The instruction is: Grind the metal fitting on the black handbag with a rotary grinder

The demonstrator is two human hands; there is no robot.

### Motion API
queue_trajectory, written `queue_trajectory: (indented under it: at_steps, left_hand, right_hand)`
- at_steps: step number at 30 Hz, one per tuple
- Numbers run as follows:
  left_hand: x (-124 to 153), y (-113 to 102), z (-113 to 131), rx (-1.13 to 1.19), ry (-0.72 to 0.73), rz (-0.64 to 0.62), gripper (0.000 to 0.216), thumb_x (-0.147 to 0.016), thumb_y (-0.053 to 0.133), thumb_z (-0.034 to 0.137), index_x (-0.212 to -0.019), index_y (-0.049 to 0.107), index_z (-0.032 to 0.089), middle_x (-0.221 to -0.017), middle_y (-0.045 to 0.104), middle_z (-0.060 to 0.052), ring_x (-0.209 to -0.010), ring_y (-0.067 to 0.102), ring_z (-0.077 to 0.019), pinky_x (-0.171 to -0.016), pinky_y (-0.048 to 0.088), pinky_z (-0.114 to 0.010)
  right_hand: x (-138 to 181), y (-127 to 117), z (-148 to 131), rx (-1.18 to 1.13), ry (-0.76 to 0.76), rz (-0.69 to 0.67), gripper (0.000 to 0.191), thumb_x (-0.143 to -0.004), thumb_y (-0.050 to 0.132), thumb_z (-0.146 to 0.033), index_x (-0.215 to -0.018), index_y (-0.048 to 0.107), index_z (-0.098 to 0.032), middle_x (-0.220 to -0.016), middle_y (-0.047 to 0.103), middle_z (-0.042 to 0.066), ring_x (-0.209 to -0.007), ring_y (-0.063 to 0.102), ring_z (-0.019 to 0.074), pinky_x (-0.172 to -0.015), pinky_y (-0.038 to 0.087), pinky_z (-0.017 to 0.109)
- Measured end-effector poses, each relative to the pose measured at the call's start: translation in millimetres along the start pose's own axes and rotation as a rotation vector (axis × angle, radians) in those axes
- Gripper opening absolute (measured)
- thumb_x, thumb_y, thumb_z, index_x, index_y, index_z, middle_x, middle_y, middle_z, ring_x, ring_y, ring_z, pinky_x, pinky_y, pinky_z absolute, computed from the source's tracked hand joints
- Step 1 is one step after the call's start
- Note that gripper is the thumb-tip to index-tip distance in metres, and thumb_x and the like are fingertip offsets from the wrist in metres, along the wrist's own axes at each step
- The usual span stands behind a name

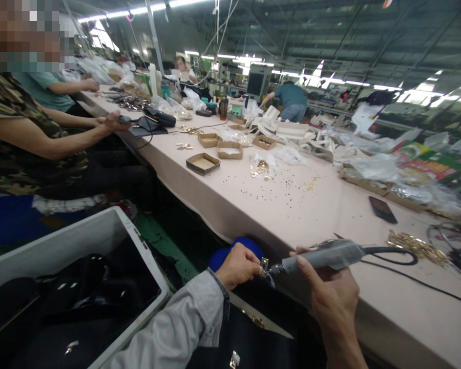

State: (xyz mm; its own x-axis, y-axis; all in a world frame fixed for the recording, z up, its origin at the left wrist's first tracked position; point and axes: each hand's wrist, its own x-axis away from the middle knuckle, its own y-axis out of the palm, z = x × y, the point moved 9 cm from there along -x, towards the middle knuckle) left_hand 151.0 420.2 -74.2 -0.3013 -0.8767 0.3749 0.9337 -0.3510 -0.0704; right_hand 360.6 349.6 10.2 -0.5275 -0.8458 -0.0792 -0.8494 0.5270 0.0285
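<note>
My right hand (332, 294) is wrapped round a grey electric screwdriver (322, 259), its bit pointing left. At the tip of the bit, my left hand (238, 266) pinches a small gold metal clasp (265, 264). The bit meets or nearly meets the clasp; the exact contact is too small to tell. Below my hands, on my lap, lies a black bag (261, 343) with gold fittings, partly hidden by my left sleeve.
A grey crate (146, 261) of black bags stands at my left. On the long table (330, 215) are cardboard trays (203, 164), scattered small screws, gold hardware (417, 247), a phone (383, 209) and the screwdriver's cable (392, 251). A co-worker (42, 133) sits further left.
</note>
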Motion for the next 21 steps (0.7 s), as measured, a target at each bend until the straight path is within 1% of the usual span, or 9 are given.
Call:
queue_trajectory:
  at_steps: [3, 5, 8, 10, 13, 16, 19, 21]
  left_hand:
    - [-0.6, 0.4, 0.3, -0.024, 0.002, 0.024, 0.006, -0.06, 0.072, 0.01, -0.055, 0.071, 0.013, -0.046, 0.057, 0.002, -0.044, 0.047, -0.0105, -0.044, 0.033, -0.024]
    - [-1.4, 0.6, 0.2, -0.041, 0.006, 0.036, 0.005, -0.06, 0.071, 0.01, -0.057, 0.072, 0.013, -0.047, 0.057, 0.002, -0.045, 0.048, -0.0107, -0.045, 0.033, -0.024]
    - [-2.4, 2.0, 0.9, -0.064, 0.026, 0.031, 0.005, -0.06, 0.071, 0.01, -0.056, 0.073, 0.013, -0.047, 0.056, 0.002, -0.047, 0.048, -0.0113, -0.046, 0.031, -0.025]
    - [-2.4, 3.0, 2.1, -0.079, 0.039, 0.024, 0.006, -0.06, 0.071, 0.011, -0.055, 0.073, 0.013, -0.046, 0.056, 0.002, -0.047, 0.048, -0.0116, -0.046, 0.03, -0.026]
    - [-1.0, 3.6, 4.2, -0.091, 0.044, 0.021, 0.006, -0.059, 0.071, 0.011, -0.055, 0.074, 0.014, -0.046, 0.055, 0.002, -0.048, 0.047, -0.0119, -0.047, 0.029, -0.026]
    - [0.6, 4.0, 5.4, -0.088, 0.04, 0.023, 0.005, -0.059, 0.071, 0.012, -0.057, 0.075, 0.013, -0.049, 0.058, 0.001, -0.05, 0.047, -0.0115, -0.048, 0.03, -0.026]
    - [0.5, 4.7, 4.0, -0.083, 0.034, 0.025, 0.005, -0.059, 0.072, 0.015, -0.058, 0.077, 0.013, -0.05, 0.058, 0.001, -0.05, 0.047, -0.0114, -0.049, 0.032, -0.025]
    - [-0.3, 5.8, 2.9, -0.08, 0.037, 0.023, 0.006, -0.06, 0.074, 0.017, -0.057, 0.076, 0.013, -0.048, 0.057, 0.001, -0.049, 0.046, -0.011, -0.049, 0.031, -0.026]
  right_hand:
    - [8.1, 9.3, -16.9, 0.044, -0.075, -0.05, 0.057, -0.073, 0.095, -0.038, -0.116, 0.067, -0.015, -0.108, 0.079, 0.016, -0.098, 0.079, 0.0322, -0.096, 0.065, 0.05]
    - [14.2, 17.1, -25.1, 0.027, -0.094, -0.089, 0.056, -0.072, 0.095, -0.036, -0.117, 0.067, -0.016, -0.111, 0.078, 0.016, -0.101, 0.078, 0.0328, -0.097, 0.064, 0.05]
    - [22.5, 30.0, -33.7, -0.049, -0.082, -0.151, 0.052, -0.071, 0.094, -0.032, -0.115, 0.069, -0.02, -0.119, 0.076, 0.015, -0.104, 0.077, 0.0319, -0.095, 0.065, 0.046]
    - [25.5, 38.3, -39.8, -0.099, -0.091, -0.189, 0.048, -0.072, 0.093, -0.029, -0.113, 0.07, -0.022, -0.118, 0.076, 0.012, -0.103, 0.077, 0.0305, -0.092, 0.066, 0.043]
    - [24.0, 48.4, -49.1, -0.132, -0.159, -0.227, 0.038, -0.075, 0.091, -0.025, -0.106, 0.068, -0.023, -0.105, 0.078, 0.008, -0.097, 0.077, 0.0276, -0.089, 0.065, 0.042]
    - [16.9, 55.8, -51.0, -0.184, -0.2, -0.24, 0.03, -0.079, 0.088, -0.023, -0.095, 0.063, -0.024, -0.09, 0.077, 0.004, -0.086, 0.076, 0.0251, -0.093, 0.063, 0.048]
    - [11.0, 68.6, -46.7, -0.263, -0.161, -0.324, 0.029, -0.081, 0.086, -0.022, -0.091, 0.058, -0.025, -0.079, 0.073, 0.0, -0.078, 0.075, 0.0232, -0.092, 0.062, 0.049]
    - [9.8, 77.4, -45.4, -0.298, -0.132, -0.393, 0.033, -0.08, 0.086, -0.024, -0.092, 0.056, -0.026, -0.074, 0.07, -0.002, -0.072, 0.073, 0.0218, -0.084, 0.063, 0.046]
